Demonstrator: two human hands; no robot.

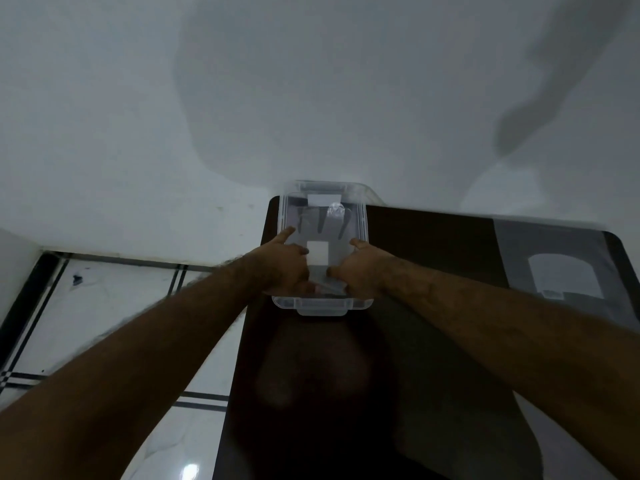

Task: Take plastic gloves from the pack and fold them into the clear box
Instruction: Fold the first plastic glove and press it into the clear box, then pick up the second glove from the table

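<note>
Dark counter [433, 258] against a white wall; tiled floor beside it. Left hand [284, 263] and right hand [363, 268] both clasp the clear box [323, 303]; white labels illegible.

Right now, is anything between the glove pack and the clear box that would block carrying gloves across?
Nothing visible does. The pack lies flat at the table's far right; the box sits at the far left with bare dark tabletop between them. Both hands, left and right, are on the box.
</note>
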